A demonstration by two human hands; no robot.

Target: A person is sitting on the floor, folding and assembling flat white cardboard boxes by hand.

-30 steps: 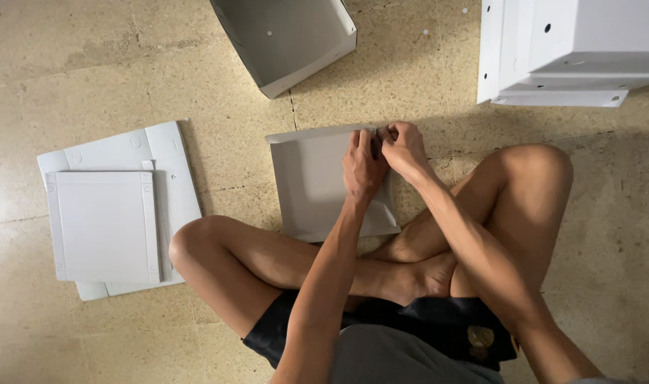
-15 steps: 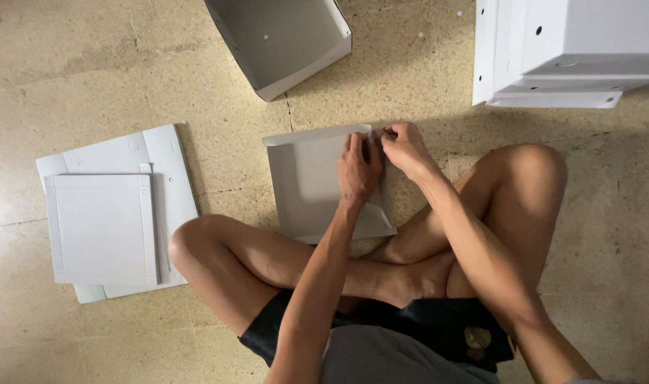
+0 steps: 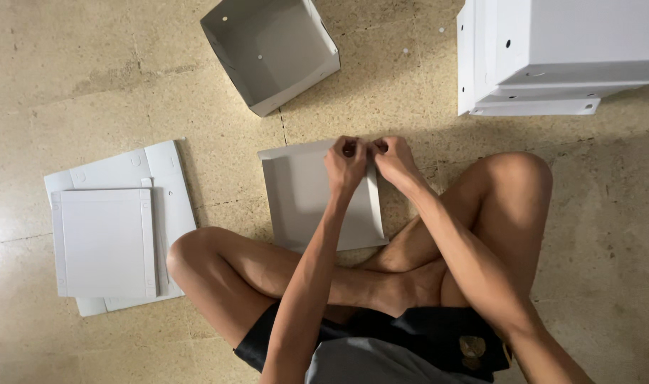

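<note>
Sitting cross-legged on the speckled stone floor (image 3: pixel 68 85), the person works in the one head view, looking straight down. The left hand (image 3: pixel 346 162) and right hand (image 3: pixel 390 158) meet just above the middle of the frame, fingers curled narrow, both pinching the far right corner of a grey fold-up panel (image 3: pixel 303 195) that lies flat on the floor between the knees, its near edge tucked against the shin. What sits inside the pinch I cannot tell; the fingertips cover it.

At 12 o'clock from the hands, an assembled open box (image 3: pixel 271 50) rests tilted, well apart. At 2 o'clock a stack of white boxes (image 3: pixel 559 50) stands on its own. At 9 o'clock lies a pile of flat white sheets (image 3: pixel 111 235), just beside the left knee.

To my eye the risk is at that corner: both hands press on a thin edge, and too sharp a squeeze could crease or tear the flap. The panel is loose on smooth stone, so a sideways pull could slide it off toward the right knee, or spring the fold open
</note>
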